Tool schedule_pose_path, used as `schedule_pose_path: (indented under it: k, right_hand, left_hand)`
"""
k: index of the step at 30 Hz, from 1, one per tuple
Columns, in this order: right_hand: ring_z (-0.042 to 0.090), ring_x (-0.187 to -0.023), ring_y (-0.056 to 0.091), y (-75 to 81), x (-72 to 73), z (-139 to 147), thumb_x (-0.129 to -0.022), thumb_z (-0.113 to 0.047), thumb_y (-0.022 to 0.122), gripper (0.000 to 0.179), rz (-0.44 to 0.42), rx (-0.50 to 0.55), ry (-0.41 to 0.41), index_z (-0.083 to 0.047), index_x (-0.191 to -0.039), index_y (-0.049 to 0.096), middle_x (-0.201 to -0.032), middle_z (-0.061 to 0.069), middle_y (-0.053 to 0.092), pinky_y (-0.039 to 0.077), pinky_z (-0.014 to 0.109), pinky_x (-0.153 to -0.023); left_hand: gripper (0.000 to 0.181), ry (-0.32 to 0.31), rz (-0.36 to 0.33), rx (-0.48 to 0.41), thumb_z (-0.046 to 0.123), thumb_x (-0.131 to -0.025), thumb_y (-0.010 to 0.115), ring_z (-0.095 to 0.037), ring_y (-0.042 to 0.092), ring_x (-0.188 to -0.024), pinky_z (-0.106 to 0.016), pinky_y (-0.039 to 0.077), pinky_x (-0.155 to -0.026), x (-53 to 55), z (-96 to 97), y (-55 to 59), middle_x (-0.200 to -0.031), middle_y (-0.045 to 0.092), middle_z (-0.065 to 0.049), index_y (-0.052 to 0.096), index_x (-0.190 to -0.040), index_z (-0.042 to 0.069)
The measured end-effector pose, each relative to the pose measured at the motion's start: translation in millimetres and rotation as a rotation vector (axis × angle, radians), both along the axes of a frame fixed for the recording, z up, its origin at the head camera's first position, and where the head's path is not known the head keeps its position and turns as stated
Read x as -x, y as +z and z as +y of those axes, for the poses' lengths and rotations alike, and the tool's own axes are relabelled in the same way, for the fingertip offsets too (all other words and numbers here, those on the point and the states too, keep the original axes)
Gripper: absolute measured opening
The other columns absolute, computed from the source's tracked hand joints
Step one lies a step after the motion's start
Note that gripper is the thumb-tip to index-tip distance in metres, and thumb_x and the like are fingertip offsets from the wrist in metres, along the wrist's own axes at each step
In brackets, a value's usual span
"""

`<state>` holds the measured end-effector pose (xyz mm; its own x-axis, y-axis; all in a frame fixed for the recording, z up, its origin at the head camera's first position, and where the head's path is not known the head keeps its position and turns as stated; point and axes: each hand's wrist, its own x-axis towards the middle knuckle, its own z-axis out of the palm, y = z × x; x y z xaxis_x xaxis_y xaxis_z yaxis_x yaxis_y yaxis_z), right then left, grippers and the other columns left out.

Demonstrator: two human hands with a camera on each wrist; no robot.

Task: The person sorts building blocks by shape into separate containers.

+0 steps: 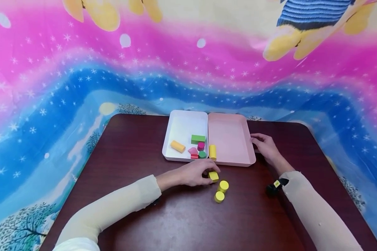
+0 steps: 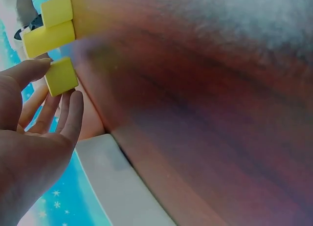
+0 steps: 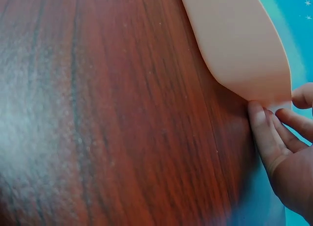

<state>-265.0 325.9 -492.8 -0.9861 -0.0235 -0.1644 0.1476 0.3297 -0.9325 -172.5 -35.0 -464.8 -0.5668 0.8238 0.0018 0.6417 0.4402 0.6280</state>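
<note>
In the head view my left hand point(image 1: 196, 172) pinches a yellow cube-shaped block point(image 1: 213, 176) between thumb and fingers, just in front of the trays. The left wrist view shows the same block point(image 2: 61, 77) between thumb and fingertips. Two yellow cylinder blocks point(image 1: 223, 186) stand on the table beside it, close together. At the far right, the fingers of my right hand point(image 1: 267, 148) touch the outer side of the pink tray point(image 1: 232, 132). In the right wrist view the fingertips meet that tray's wall point(image 3: 244, 64) near its corner. A yellow cylinder point(image 1: 212, 152) lies inside the pink tray's near left corner.
A white tray point(image 1: 188, 120) adjoins the pink one on the left. It holds an orange cylinder point(image 1: 177, 146), a green rectangular block point(image 1: 198, 139) and several small pink, red and green blocks. The dark wooden table point(image 1: 138, 143) meets a patterned cloth point(image 1: 188, 76) behind.
</note>
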Motion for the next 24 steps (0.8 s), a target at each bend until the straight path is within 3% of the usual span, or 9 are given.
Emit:
schedule_pose_path:
  k: [7,16,24]
  right_hand:
    - [0.011,-0.098,0.068,-1.6,-1.6,-1.8,-0.112,-0.023,0.052,0.050,0.007,0.007,-0.002,0.005,-0.154,0.049,-0.147,0.033,0.052,0.063,0.027,-0.077]
    - [0.008,-0.095,0.068,-5.6,-2.1,-2.8,-0.112,-0.024,0.051,0.048,0.028,-0.029,-0.006,0.005,-0.151,0.052,-0.145,0.031,0.055,0.063,0.026,-0.076]
    - [0.016,-0.105,0.067,-3.6,0.6,-0.9,-0.113,-0.032,0.049,0.052,0.016,-0.082,0.015,0.000,-0.154,0.051,-0.147,0.028,0.054,0.062,0.026,-0.079]
  left_hand:
    - [0.043,0.024,0.020,0.016,0.024,-0.100,0.074,-0.011,0.057,-0.121,-0.021,0.048,-0.106,0.0,0.3,6.8,-0.142,0.060,0.000,0.066,-0.141,0.013]
    - [0.042,0.027,0.017,-0.029,0.022,-0.099,0.076,-0.008,0.058,-0.115,-0.019,0.050,-0.101,6.0,-1.5,14.7,-0.134,0.062,0.002,0.067,-0.139,0.010]
    - [0.040,0.033,0.056,-0.106,0.016,-0.097,0.078,-0.010,0.061,-0.107,-0.024,0.055,-0.097,17.0,0.6,21.8,-0.128,0.065,-0.003,0.068,-0.135,0.007]
